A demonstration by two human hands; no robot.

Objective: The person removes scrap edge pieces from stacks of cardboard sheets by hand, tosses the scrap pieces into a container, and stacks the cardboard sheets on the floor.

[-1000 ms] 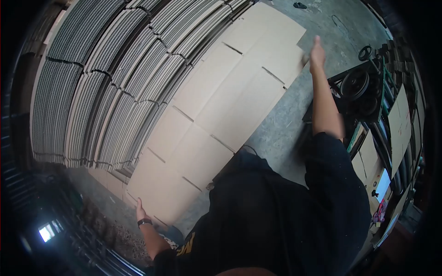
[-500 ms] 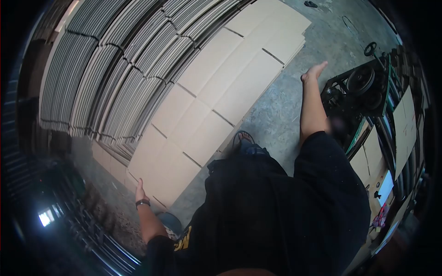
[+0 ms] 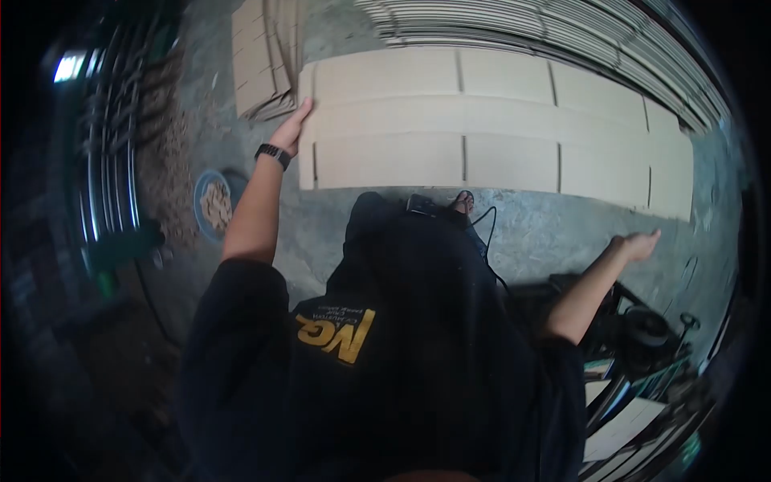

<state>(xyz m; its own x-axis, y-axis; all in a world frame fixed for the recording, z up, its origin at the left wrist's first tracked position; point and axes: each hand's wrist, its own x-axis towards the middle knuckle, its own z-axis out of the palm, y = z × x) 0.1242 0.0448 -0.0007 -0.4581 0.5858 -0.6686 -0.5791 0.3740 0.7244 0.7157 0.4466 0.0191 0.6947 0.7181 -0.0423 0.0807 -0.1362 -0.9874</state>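
Observation:
A long tan cardboard sheet (image 3: 385,153) with fold lines and dark slots stretches in front of my body. My left hand (image 3: 295,132) grips its left edge; the thumb shows along the edge and the other fingers are mostly hidden. Just below the sheet's right end, my right hand (image 3: 641,245) is held out with fingers extended, apart from the cardboard and holding nothing. A dark watch (image 3: 274,154) is on my left wrist.
Stacked flat cardboard (image 3: 530,36) lies beyond the sheet, and a smaller folded stack (image 3: 261,64) stands at upper left. A blue basin (image 3: 207,221) with pale scraps sits left on the concrete floor. Dark machinery with a wheel (image 3: 646,329) is at lower right.
My view and body have turned, so the sheet now runs across the view instead of diagonally beside the big stack. My left hand stays at its end; my right hand remains off it.

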